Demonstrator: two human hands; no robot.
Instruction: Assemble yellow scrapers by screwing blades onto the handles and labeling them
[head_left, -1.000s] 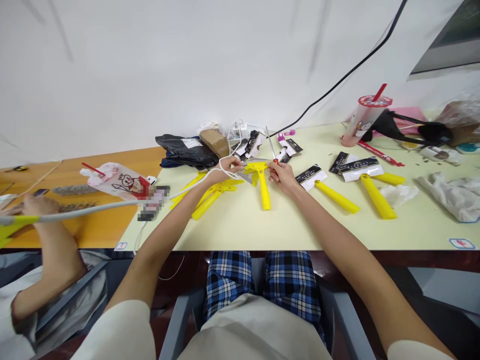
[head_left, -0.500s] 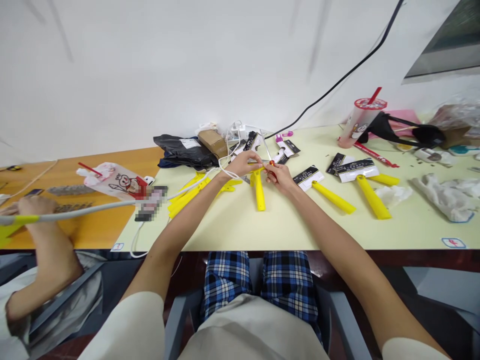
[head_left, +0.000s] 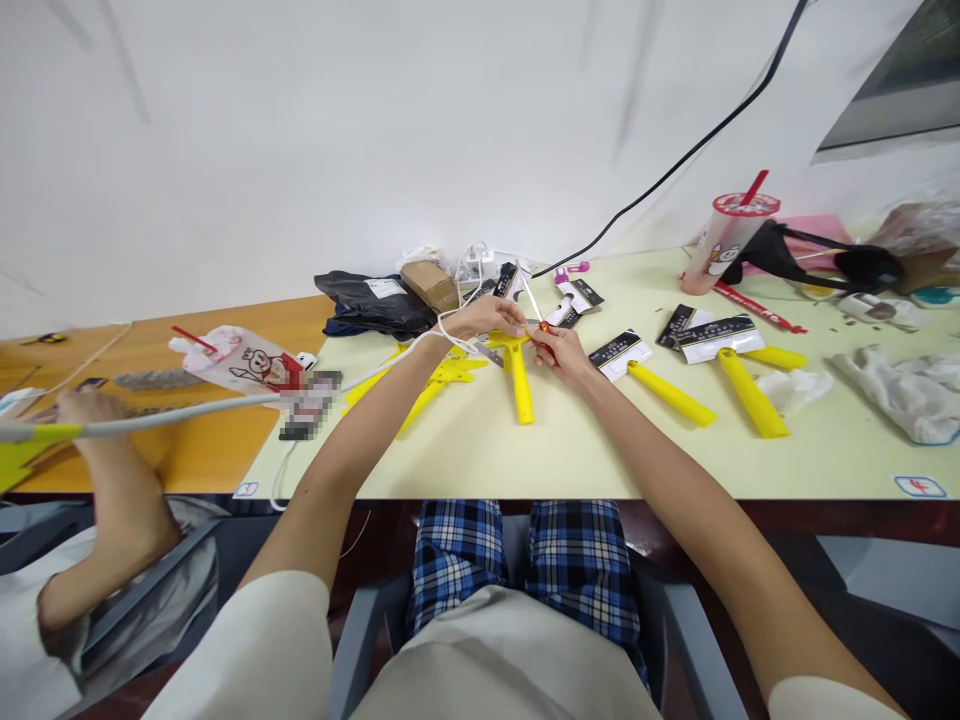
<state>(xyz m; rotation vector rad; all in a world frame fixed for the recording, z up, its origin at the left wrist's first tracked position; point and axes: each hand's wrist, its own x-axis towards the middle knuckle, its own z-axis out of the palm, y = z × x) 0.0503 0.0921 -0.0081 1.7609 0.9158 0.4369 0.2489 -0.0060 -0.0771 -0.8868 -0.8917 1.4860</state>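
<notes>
A yellow scraper (head_left: 522, 385) lies in front of me on the pale tabletop, its handle toward me and its wide head under my fingers. My left hand (head_left: 491, 316) is at the head's upper edge, fingertips curled together over it; what they pinch is partly hidden. My right hand (head_left: 561, 352) is closed around a screwdriver (head_left: 544, 327) with a red handle, its thin shaft pointing up and away, beside the head's right end. A metal blade (head_left: 490, 353) shows just left of the head. More yellow scraper parts (head_left: 442, 380) lie under and beside my left forearm.
Packaged yellow scrapers (head_left: 671, 393) with black-and-white cards lie at right. A drink cup (head_left: 726, 245) stands behind them; another cup (head_left: 255, 362) lies tilted at left. A white cable (head_left: 375, 378) crosses my left forearm. A co-worker's arm (head_left: 124, 480) is at far left.
The view has shifted slightly. My left fingers have stretched a little along the scraper's head, and more of the blade shows. My right hand keeps the screwdriver in about the same place.
</notes>
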